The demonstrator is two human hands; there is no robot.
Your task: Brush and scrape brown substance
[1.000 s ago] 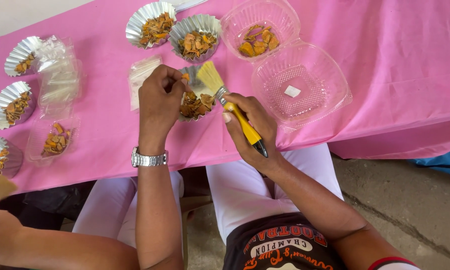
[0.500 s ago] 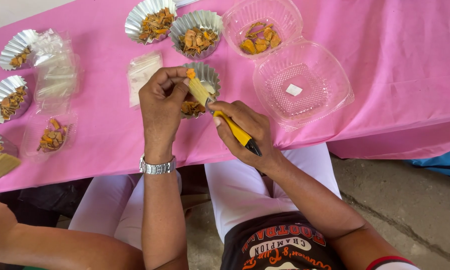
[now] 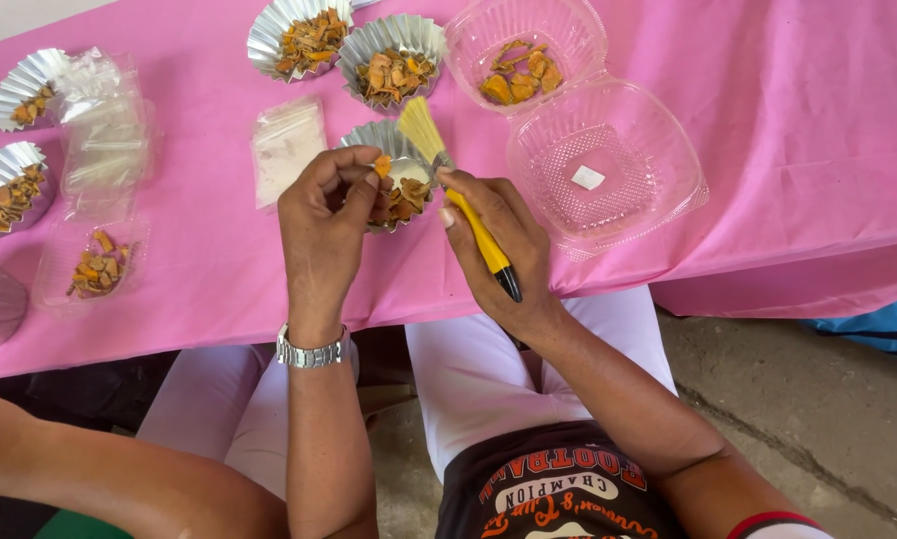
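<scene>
My left hand (image 3: 324,215) pinches a small orange dried piece (image 3: 382,165) over a foil cup (image 3: 397,172) that holds more orange-brown pieces. A metal watch is on that wrist. My right hand (image 3: 493,235) grips a yellow-handled brush (image 3: 458,195) with pale bristles; the bristles point up and away, just above the cup's far rim. Both hands hover at the near edge of the pink tablecloth (image 3: 768,120).
Two filled foil cups (image 3: 309,35) (image 3: 394,55) stand behind. An open clear clamshell (image 3: 593,130) holds orange pieces in its far half. A small clear bag (image 3: 287,150) lies left. More foil cups (image 3: 9,190) and plastic containers (image 3: 94,260) sit far left. Another person's arm (image 3: 89,469) crosses bottom left.
The brush has swung from lying across the cup to bristles raised behind it. My left hand has lifted an orange piece at the cup.
</scene>
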